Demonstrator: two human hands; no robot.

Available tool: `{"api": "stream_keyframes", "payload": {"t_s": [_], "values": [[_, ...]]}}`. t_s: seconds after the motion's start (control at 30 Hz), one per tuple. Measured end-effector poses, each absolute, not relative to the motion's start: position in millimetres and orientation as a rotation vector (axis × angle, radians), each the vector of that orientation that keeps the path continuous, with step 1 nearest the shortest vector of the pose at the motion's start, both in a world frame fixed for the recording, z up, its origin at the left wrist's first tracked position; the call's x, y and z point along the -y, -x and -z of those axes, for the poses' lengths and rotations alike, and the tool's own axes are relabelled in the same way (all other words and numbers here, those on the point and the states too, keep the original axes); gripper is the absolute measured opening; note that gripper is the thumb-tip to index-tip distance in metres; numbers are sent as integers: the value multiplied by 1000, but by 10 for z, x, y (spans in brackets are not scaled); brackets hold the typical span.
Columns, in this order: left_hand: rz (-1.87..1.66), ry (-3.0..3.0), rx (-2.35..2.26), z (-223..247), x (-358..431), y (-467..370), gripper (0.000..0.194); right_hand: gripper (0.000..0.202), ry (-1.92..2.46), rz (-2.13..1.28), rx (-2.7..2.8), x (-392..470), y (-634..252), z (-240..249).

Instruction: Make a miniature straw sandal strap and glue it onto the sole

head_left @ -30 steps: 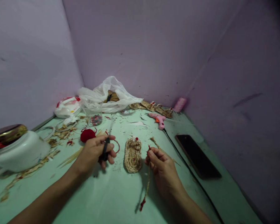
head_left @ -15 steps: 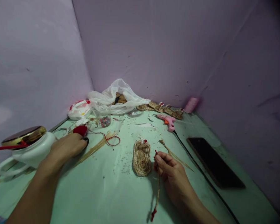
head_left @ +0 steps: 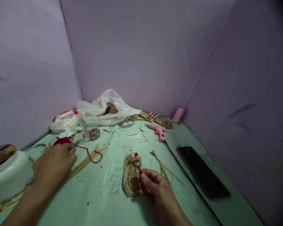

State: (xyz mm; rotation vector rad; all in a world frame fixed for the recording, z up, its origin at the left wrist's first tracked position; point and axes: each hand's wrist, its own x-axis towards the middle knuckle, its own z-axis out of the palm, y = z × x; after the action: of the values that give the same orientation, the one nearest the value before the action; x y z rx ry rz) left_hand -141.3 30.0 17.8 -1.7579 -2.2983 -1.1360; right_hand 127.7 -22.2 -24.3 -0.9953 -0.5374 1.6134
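Note:
My left hand (head_left: 55, 160) is at the far left beside a ball of red yarn (head_left: 62, 141), its fingers closed round small scissors (head_left: 75, 144) whose blades point up and right. My right hand (head_left: 155, 185) pinches a thin braided cord with a red end (head_left: 140, 170), close against the right edge of a small woven straw slipper (head_left: 131, 180). The slipper lies on the green table (head_left: 103, 201) and has a red bead (head_left: 136, 154) at its top. A loose end of red yarn (head_left: 94, 161) curls right of my left hand.
A pink glue gun (head_left: 158, 130) with a black cable and a dark phone (head_left: 202, 172) lie on the right. Left stands a white pot (head_left: 10, 179). Behind are a white plastic bag (head_left: 108, 106), a cup of beads (head_left: 93, 133) and more woven slippers (head_left: 153, 117). Straw strips (head_left: 163, 166) lie right of centre.
My left hand now shows scissors at its fingertips beside the yarn. My right hand has moved next to the slipper with the cord. The view has shifted, with the table items lower and further left.

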Motion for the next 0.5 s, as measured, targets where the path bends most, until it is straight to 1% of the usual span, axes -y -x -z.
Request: {"api": "stream_keyframes", "payload": {"t_s": [0.03, 0.07, 0.1, 0.17, 0.23, 0.27, 0.33, 0.37, 0.5], "values": [[1213, 1832, 2274, -206, -264, 1269, 5, 28, 986, -1608, 543, 211, -1269, 283], [1300, 1971, 2246, -222, -215, 1102, 11, 28, 974, -1602, 543, 199, -1259, 326], [1382, 2235, 2193, -224, -157, 922, 18, 29, 961, -1598, 542, 187, -1249, 371], [1490, 2675, 2029, -196, -37, 569, 26, 31, 937, -1607, 547, 167, -1232, 448], [1527, 2923, 1822, -155, 57, 296, 39, 32, 919, -1624, 553, 157, -1222, 496], [1479, 3040, 1746, -141, 86, 205, 39, 31, 914, -1623, 561, 157, -1220, 507], [1312, 3240, 1665, -129, 106, 112, 25, 29, 910, -1609, 602, 165, -1222, 506], [1243, 3295, 1645, -129, 102, 99, 21, 27, 911, -1604, 634, 171, -1224, 496], [1227, 3205, 1683, -113, 66, 146, 24, 27, 907, -1639, 701, 205, -1246, 406]]}}
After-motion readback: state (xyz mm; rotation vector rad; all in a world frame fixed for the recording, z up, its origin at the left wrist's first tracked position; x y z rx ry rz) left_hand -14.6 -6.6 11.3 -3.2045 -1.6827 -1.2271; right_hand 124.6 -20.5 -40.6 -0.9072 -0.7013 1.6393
